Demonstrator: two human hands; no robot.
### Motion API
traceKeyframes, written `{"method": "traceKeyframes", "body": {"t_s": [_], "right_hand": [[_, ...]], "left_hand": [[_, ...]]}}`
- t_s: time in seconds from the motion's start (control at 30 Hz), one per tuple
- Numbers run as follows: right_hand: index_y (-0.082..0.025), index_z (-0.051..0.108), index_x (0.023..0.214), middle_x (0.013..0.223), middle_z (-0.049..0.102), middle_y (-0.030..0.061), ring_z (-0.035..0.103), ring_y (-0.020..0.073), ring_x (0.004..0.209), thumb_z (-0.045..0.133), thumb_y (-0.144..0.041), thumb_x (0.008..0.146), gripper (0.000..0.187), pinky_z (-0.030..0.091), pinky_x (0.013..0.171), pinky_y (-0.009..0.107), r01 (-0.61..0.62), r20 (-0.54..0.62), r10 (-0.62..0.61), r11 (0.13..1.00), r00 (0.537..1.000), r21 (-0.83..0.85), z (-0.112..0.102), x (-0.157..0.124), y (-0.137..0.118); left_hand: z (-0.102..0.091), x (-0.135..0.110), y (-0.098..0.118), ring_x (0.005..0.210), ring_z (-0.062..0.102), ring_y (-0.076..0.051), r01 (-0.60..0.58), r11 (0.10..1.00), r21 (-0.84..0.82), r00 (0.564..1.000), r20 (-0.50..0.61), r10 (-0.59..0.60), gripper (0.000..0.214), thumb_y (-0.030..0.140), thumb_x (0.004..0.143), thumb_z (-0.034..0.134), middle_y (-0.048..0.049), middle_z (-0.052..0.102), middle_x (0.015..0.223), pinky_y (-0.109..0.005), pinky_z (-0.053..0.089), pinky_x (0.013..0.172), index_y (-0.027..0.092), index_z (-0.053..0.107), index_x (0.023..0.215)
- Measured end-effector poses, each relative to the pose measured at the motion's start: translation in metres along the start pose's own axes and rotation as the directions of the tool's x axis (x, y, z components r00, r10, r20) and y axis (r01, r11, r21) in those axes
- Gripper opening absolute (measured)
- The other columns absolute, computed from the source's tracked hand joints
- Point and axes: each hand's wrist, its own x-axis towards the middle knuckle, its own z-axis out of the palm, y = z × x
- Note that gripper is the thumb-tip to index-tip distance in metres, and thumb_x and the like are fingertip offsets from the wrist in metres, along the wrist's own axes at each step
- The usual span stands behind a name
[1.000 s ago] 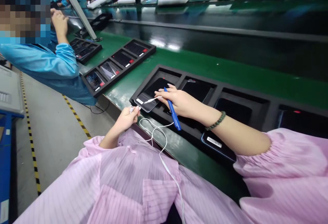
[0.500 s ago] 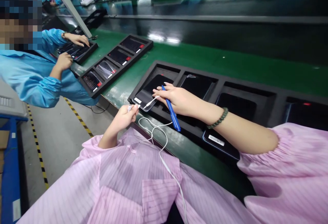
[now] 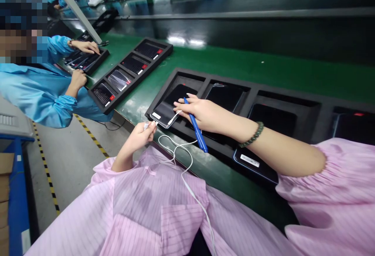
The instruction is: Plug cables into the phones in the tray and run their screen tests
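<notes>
My left hand (image 3: 142,135) is closed in a pinch on a small white cable plug (image 3: 146,126) at the near-left corner of a phone (image 3: 172,101). That phone lies in the leftmost compartment of a black foam tray (image 3: 209,79), with a white label at its near end. My right hand (image 3: 202,113) rests over the phone and tray, a blue pen (image 3: 199,135) held between its fingers. A thin white plug (image 3: 173,119) extends from those fingers to the phone's near edge; whether it is inserted, I cannot tell. A white cable (image 3: 190,158) loops down across my lap.
Other phones (image 3: 224,95) lie in the tray, and one labelled phone (image 3: 254,164) sits at its near edge. Left of it stands a second black tray (image 3: 133,77) with several phones. A co-worker in blue (image 3: 38,92) handles another tray farther left.
The left hand's plug has shifted slightly toward the phone's near-left corner. The thin plug by the right fingers has moved slightly right. The co-worker's nearer hand has moved slightly right and down.
</notes>
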Motion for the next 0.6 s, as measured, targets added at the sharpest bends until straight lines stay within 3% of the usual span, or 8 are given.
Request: {"method": "traceKeyframes", "body": {"t_s": [0.23,0.33,0.4,0.5,0.6], "right_hand": [[-0.018,0.072,0.111,0.123,0.071,0.0104,0.066,0.0247,0.117,0.04,-0.034,0.104,0.036,0.045,0.117,0.055,0.01,-0.005,-0.01,1.0,1.0,-0.014,0.002,0.0,-0.003],[-0.018,0.072,0.111,0.126,0.069,0.0114,0.065,0.0258,0.121,0.043,-0.035,0.103,0.035,0.042,0.119,0.057,-0.026,0.017,0.026,1.0,1.0,0.009,0.004,0.002,-0.002],[-0.017,0.072,0.113,0.123,0.07,0.0122,0.064,0.0266,0.122,0.044,-0.036,0.103,0.034,0.037,0.121,0.06,-0.063,0.043,0.062,0.998,0.997,0.028,0.004,0.003,-0.001],[-0.019,0.072,0.108,0.122,0.071,0.0095,0.064,0.0268,0.123,0.045,-0.036,0.102,0.032,0.028,0.122,0.066,-0.08,0.075,0.074,0.993,0.994,0.088,-0.001,0.003,-0.002],[-0.021,0.072,0.108,0.112,0.074,0.0053,0.068,0.0248,0.114,0.045,-0.037,0.102,0.032,0.028,0.122,0.065,-0.079,0.041,0.072,0.976,0.997,0.201,-0.019,-0.004,-0.017]], "left_hand": [[0.014,0.001,-0.003,0.038,0.029,-0.007,0.014,1.0,0.02,0.991,-0.137,-0.011,0.058,0.076,0.083,0.049,0.0081,0.036,0.039,-0.023,0.025,0.043,0.022,0.041,0.063],[0.018,0.001,-0.004,0.039,0.034,-0.007,0.002,0.998,0.064,0.98,-0.2,0.011,0.057,0.072,0.088,0.048,0.007,0.038,0.038,-0.022,0.029,0.045,0.021,0.042,0.062],[0.019,0.001,-0.003,0.037,0.035,-0.008,0.008,0.999,0.048,0.983,-0.185,0.001,0.055,0.068,0.09,0.048,0.0067,0.039,0.037,-0.021,0.03,0.045,0.021,0.043,0.062],[0.016,-0.002,-0.003,0.037,0.045,-0.011,0.065,0.998,-0.01,0.988,-0.14,-0.066,0.049,0.063,0.095,0.045,0.0037,0.05,0.041,-0.021,0.035,0.044,0.019,0.052,0.075],[0.007,-0.011,-0.004,0.051,0.061,-0.015,0.01,0.998,0.061,0.944,-0.33,0.011,0.039,0.052,0.098,0.048,-0.0024,0.067,0.061,-0.022,0.045,0.052,0.015,0.059,0.102]]}}
